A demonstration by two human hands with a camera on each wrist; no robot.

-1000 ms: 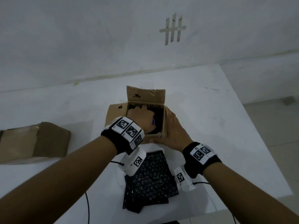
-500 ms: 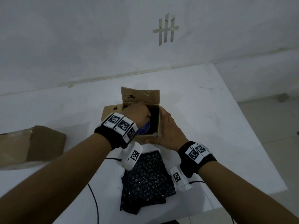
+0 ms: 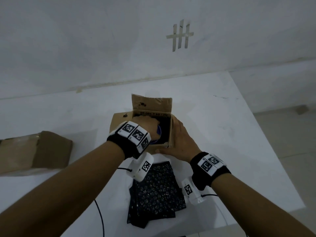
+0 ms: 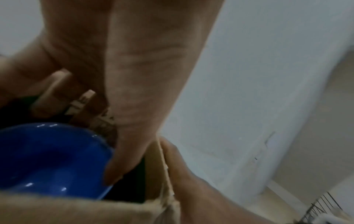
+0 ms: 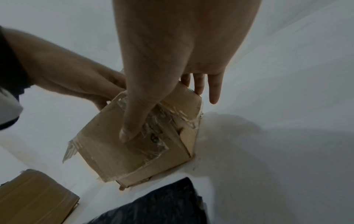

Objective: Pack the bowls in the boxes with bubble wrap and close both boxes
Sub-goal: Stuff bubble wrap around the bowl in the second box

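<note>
An open cardboard box (image 3: 123, 120) stands mid-table with its far flap upright. My left hand (image 3: 146, 124) reaches into it and grips a blue bowl (image 4: 51, 159), thumb (image 4: 118, 163) on the rim and fingers curled behind. The bowl (image 3: 158, 133) sits tilted inside, mostly hidden by the hand; the box's inside is dark around it. My right hand (image 3: 179, 139) braces the box's near right corner, thumb (image 5: 134, 121) pressed on the taped near face (image 5: 114, 151) and straight fingers on the right wall. Black bubble wrap sheets (image 3: 157, 190) lie just in front of the box.
A second cardboard box (image 3: 34, 151) lies at the table's left, also in the right wrist view (image 5: 28, 197). The white table (image 3: 222, 134) ends close to the right and near side. A wall stands behind. Cables trail off both wrists.
My left hand has shifted left inside the box, so more of the blue bowl shows. The right hand has kept its place on the box's corner.
</note>
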